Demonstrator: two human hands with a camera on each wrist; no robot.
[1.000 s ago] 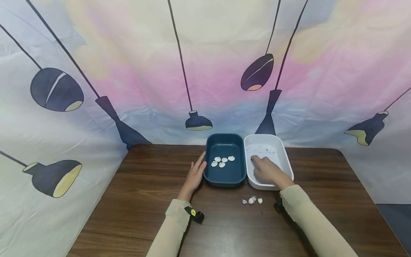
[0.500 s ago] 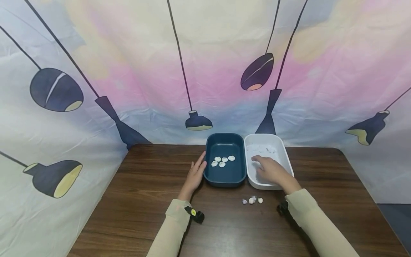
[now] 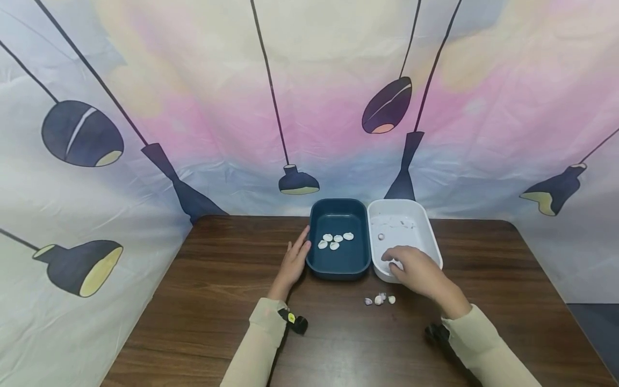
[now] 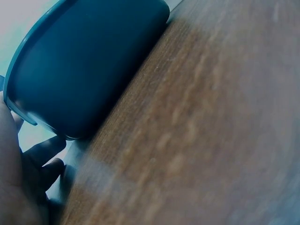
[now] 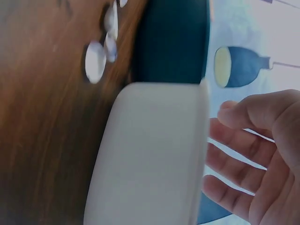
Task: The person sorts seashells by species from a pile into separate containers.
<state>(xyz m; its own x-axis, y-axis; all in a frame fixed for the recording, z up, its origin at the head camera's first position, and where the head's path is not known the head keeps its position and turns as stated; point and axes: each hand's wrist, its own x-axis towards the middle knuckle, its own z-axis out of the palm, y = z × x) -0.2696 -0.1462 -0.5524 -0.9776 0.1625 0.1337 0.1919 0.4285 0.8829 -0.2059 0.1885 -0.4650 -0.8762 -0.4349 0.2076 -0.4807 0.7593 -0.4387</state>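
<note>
Two trays stand side by side at the far edge of a brown table [image 3: 208,279], before a pastel cloth [image 3: 213,64] printed with dark hanging lamps [image 3: 299,183]. The right hand [image 3: 417,269] hangs over the near right part of the white tray [image 3: 432,236] and hides some of its floor; its thumb and fingers are apart and loosely bent, with nothing visibly gripped. The left hand [image 3: 292,263] rests its extended fingers against the outer left side of the blue tray [image 3: 315,215], clasping nothing. Five pale shells [image 3: 334,246] lie near the middle of the blue tray, one pinkish shell [image 3: 381,236] lies in the white tray near its left wall, and four small shells [image 3: 378,301] cluster on the table in front, white and purplish. Both trays are smooth, deep rectangles with rounded corners; the shells are roundish or oval, and the tabletop has streaky wood grain.
</note>
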